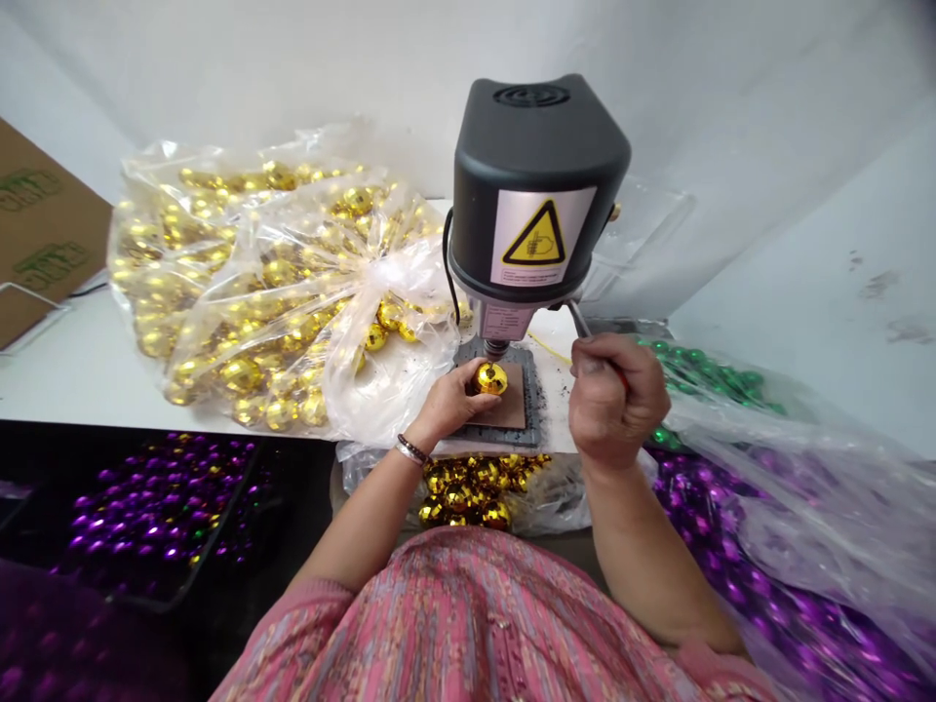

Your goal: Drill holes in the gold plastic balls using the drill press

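Note:
Between the fingers and thumb of my left hand (457,398) is a shiny gold faceted ball (490,378). It sits on a brown board (512,405) over the dark base of a drill press (541,175), directly beneath the chuck (497,351). Whether the bit touches the ball I cannot tell. My right hand (615,400) is wrapped round the machine's lever handle (579,320), to the right of the motor housing.
A clear bag of gold balls (241,292) fills the table's left side. More gold balls (468,487) lie in plastic at my lap. Purple balls (161,507) are in a dark tray lower left. Green balls (721,375) and bagged purple balls (760,575) lie on the right. A cardboard box (51,224) stands far left.

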`<state>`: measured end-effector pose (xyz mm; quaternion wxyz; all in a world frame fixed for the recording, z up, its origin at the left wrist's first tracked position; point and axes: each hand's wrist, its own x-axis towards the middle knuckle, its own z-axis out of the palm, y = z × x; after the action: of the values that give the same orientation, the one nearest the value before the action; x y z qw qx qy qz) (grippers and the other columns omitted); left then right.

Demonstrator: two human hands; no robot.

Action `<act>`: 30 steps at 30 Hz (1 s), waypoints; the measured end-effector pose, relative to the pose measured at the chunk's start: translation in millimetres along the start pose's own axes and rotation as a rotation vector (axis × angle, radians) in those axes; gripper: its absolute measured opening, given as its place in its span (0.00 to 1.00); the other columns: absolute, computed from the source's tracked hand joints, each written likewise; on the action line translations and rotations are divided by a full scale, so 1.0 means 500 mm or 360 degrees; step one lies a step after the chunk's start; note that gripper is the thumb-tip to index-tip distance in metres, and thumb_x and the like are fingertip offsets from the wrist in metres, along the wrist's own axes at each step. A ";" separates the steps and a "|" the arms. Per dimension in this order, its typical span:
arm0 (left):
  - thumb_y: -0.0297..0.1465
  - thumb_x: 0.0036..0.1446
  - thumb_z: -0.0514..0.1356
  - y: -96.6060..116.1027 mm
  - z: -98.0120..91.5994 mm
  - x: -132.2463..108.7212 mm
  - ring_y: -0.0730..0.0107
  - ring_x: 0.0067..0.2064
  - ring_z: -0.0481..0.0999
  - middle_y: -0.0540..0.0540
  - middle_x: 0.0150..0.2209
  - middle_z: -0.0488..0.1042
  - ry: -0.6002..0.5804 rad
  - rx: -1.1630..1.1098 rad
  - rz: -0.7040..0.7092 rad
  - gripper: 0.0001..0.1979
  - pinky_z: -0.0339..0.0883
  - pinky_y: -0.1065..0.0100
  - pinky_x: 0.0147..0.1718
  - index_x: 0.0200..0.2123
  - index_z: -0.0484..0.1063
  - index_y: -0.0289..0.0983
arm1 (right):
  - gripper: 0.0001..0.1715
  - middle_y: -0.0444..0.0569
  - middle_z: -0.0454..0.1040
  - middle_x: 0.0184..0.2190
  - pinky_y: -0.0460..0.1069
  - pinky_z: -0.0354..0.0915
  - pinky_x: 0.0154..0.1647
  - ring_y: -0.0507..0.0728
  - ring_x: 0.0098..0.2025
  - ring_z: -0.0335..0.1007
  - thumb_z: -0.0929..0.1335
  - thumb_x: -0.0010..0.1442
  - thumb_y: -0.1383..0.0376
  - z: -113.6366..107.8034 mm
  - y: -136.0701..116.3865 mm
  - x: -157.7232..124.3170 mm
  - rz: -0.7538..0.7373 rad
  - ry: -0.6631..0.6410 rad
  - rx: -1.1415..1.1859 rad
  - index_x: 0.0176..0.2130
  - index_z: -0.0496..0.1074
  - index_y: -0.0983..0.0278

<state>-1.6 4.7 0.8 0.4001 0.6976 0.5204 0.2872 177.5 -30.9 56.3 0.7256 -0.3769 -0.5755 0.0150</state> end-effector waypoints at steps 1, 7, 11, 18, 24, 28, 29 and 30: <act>0.32 0.51 0.69 -0.001 0.000 0.000 0.61 0.45 0.78 0.47 0.43 0.82 -0.0002 0.0004 0.0002 0.26 0.70 0.65 0.45 0.55 0.75 0.36 | 0.09 0.43 0.78 0.33 0.48 0.73 0.38 0.51 0.34 0.75 0.66 0.62 0.66 0.001 0.002 -0.001 0.0000 0.0009 0.0011 0.40 0.77 0.59; 0.32 0.52 0.68 -0.002 0.002 0.000 0.61 0.45 0.79 0.45 0.46 0.82 -0.0009 -0.0040 0.0005 0.29 0.69 0.65 0.45 0.58 0.73 0.36 | 0.09 0.44 0.77 0.32 0.50 0.72 0.36 0.51 0.33 0.74 0.66 0.61 0.66 0.004 0.016 -0.012 0.0005 0.0006 0.0092 0.39 0.76 0.59; 0.32 0.51 0.68 -0.005 0.003 0.000 0.63 0.44 0.79 0.47 0.45 0.82 -0.0015 -0.0070 0.0012 0.27 0.69 0.66 0.44 0.56 0.74 0.37 | 0.07 0.42 0.74 0.28 0.48 0.71 0.33 0.50 0.30 0.72 0.66 0.61 0.64 0.003 0.020 -0.020 -0.0005 -0.0022 0.0143 0.35 0.75 0.60; 0.34 0.51 0.68 -0.006 0.008 -0.003 0.62 0.43 0.78 0.46 0.43 0.81 0.0005 -0.0047 -0.0026 0.27 0.71 0.66 0.42 0.55 0.73 0.37 | 0.15 0.41 0.67 0.23 0.46 0.61 0.28 0.47 0.24 0.63 0.65 0.66 0.55 0.014 -0.034 0.069 0.0192 0.0035 0.0118 0.42 0.76 0.61; 0.32 0.48 0.69 -0.005 -0.041 -0.045 0.60 0.49 0.77 0.43 0.51 0.79 -0.0197 0.0010 0.0192 0.31 0.71 0.62 0.51 0.57 0.73 0.38 | 0.19 0.39 0.62 0.21 0.45 0.60 0.27 0.45 0.23 0.60 0.66 0.65 0.50 0.027 -0.053 0.111 0.0326 -0.0003 0.0256 0.40 0.74 0.62; 0.39 0.51 0.70 -0.014 -0.083 -0.075 0.63 0.45 0.78 0.41 0.50 0.79 -0.0266 0.0001 0.0220 0.29 0.73 0.64 0.46 0.56 0.76 0.38 | 0.17 0.38 0.61 0.20 0.45 0.58 0.25 0.45 0.22 0.59 0.67 0.64 0.50 0.030 -0.054 0.103 0.0322 0.0049 0.0316 0.39 0.74 0.61; 0.41 0.54 0.68 -0.019 -0.091 -0.076 0.64 0.42 0.78 0.42 0.48 0.80 -0.0181 -0.0020 0.0164 0.27 0.73 0.64 0.43 0.56 0.77 0.37 | 0.17 0.38 0.62 0.20 0.45 0.58 0.25 0.45 0.22 0.59 0.68 0.63 0.50 0.031 -0.054 0.102 0.0326 0.0068 0.0321 0.39 0.74 0.60; 0.42 0.58 0.65 -0.024 -0.099 -0.074 0.66 0.39 0.78 0.42 0.45 0.81 -0.0058 -0.0044 0.0089 0.25 0.73 0.65 0.41 0.55 0.77 0.37 | 0.16 0.38 0.62 0.20 0.45 0.57 0.25 0.45 0.22 0.60 0.68 0.63 0.50 0.032 -0.055 0.102 0.0335 0.0085 0.0323 0.39 0.74 0.60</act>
<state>-58.7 -16.0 16.4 0.4108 0.7113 0.4895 0.2926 169.8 -19.0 114.4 0.7695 -0.3600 -0.5089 0.1390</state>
